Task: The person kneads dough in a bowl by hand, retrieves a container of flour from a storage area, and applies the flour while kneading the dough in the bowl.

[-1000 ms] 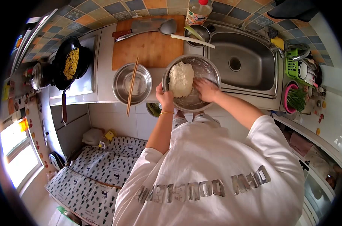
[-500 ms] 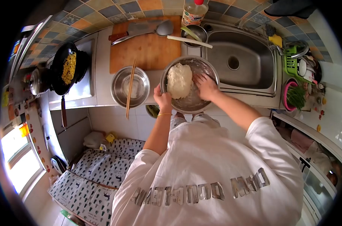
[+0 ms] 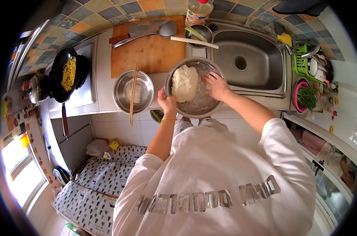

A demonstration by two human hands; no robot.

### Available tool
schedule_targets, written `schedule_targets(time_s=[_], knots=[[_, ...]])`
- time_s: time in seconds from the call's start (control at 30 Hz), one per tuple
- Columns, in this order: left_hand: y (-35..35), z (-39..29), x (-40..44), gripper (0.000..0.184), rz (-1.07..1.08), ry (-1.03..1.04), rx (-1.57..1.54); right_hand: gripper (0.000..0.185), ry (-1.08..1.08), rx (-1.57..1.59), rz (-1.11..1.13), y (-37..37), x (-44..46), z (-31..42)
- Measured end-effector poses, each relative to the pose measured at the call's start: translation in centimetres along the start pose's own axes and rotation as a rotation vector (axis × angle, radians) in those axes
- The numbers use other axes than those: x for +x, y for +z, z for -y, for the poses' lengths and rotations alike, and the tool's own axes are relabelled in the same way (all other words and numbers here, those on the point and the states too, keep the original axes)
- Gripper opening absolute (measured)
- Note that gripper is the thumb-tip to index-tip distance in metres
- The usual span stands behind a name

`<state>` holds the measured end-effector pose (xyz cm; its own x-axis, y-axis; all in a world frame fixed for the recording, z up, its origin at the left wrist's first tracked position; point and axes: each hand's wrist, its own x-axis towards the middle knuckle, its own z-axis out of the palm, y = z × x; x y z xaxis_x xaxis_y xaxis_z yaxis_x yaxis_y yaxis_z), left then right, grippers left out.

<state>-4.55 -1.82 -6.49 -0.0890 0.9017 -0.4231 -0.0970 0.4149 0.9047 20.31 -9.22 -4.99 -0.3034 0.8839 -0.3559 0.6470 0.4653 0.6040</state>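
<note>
A large pale lump of dough (image 3: 184, 84) lies in the left part of a steel mixing bowl (image 3: 198, 107). Smears of dough coat the bowl's inner wall. At the bowl's left edge, my left hand (image 3: 167, 102) grips the rim, thumb on the inside near the dough. My right hand (image 3: 218, 86) reaches over the right side into the bowl, fingers stretched out toward the smeared inner surface and apart from the dough. Whether the fingertips press on the metal is hard to see. Nothing shows in that hand.
Left of the mixing bowl, chopsticks (image 3: 134, 94) lie across a second steel bowl (image 3: 146, 89). A cutting board (image 3: 147, 59) holds a cleaver (image 3: 141, 29) and a spatula (image 3: 167, 29). The sink (image 3: 261, 74) is at right; a wok (image 3: 59, 76) with yellow food stands far left.
My right hand has shifted slightly up and to the right inside the bowl, away from the dough. My left hand keeps its hold on the rim. The whole view has moved a little.
</note>
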Motion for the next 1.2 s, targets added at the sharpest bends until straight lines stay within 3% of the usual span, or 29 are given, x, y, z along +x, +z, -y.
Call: schedule_targets(time_s=[0.03, 0.1, 0.13, 0.23, 0.3, 0.37, 0.4, 0.43, 0.5, 0.6, 0.7, 0.8, 0.9, 0.97, 1.03, 1.13, 1.2], knots=[[0.0, -0.4, -0.1, 0.047, 0.000, -0.025, -0.014, 0.066, 0.017, -0.064, -0.073, -0.5, 0.8, -1.2], [0.3, -1.5, -0.7, 0.048, -0.015, -0.075, -0.035, 0.067, -0.053, 0.365, 0.146, -2.5, 2.1, -3.4], [0.5, -1.6, -0.6, 0.049, -0.022, -0.097, -0.047, 0.066, -0.057, 0.405, 0.124, -2.9, 2.3, -3.5], [-0.2, 0.6, 0.2, 0.052, -0.003, 0.036, 0.012, 0.066, 0.096, 0.592, 0.262, -5.7, 1.9, -1.1], [-0.4, 1.1, 0.4, 0.054, -0.014, 0.066, 0.042, 0.074, 0.241, 0.933, 0.309, -6.7, 1.0, 2.6], [-0.4, 1.2, 0.6, 0.056, -0.018, 0.077, 0.059, 0.079, 0.230, 1.065, 0.511, -9.6, -0.1, 4.0], [-0.5, 1.3, 0.5, 0.056, -0.013, 0.081, 0.063, 0.077, 0.126, 1.146, 0.678, -11.8, -0.3, 3.7], [-0.5, 1.5, 0.7, 0.057, -0.009, 0.091, 0.071, 0.073, 0.243, 1.389, 0.611, -12.0, -0.6, 5.2], [-0.6, 2.0, 1.0, 0.057, -0.003, 0.117, 0.094, 0.060, 0.116, 1.421, 0.548, -11.5, 0.0, 5.9], [-0.7, 2.7, 0.9, 0.058, -0.041, 0.072, 0.041, 0.021, 0.279, 1.701, 0.218, -10.5, 0.1, 4.3], [-0.4, 2.4, 0.5, 0.059, -0.043, -0.011, -0.005, 0.021, 0.632, 1.759, -0.242, -9.7, -0.8, 2.7], [0.0, 1.2, 0.0, 0.059, -0.013, -0.016, 0.001, 0.025, 0.791, 1.947, -0.091, -9.5, -0.8, 0.4], [0.2, -1.9, -1.1, 0.061, 0.093, -0.150, -0.036, 0.028, 0.854, 1.917, -0.184, -9.3, -0.7, -0.1], [0.0, -3.0, -1.5, 0.064, 0.157, -0.192, -0.028, 0.025, 0.908, 2.083, -0.194, -9.2, -0.6, -0.2], [-0.5, -3.0, -1.4, 0.066, 0.188, -0.130, 0.032, 0.020, 0.970, 2.219, -0.174, -9.0, -0.7, -0.1], [-1.3, -4.3, -2.9, 0.065, -0.033, 0.346, 0.495, 0.016, 1.066, 2.370, -0.103, -9.1, -0.9, -0.2], [-0.7, -6.8, -4.9, 0.060, 0.075, 0.430, 0.505, 0.017, 1.121, 2.462, -0.051, -9.2, -0.9, -0.4]])
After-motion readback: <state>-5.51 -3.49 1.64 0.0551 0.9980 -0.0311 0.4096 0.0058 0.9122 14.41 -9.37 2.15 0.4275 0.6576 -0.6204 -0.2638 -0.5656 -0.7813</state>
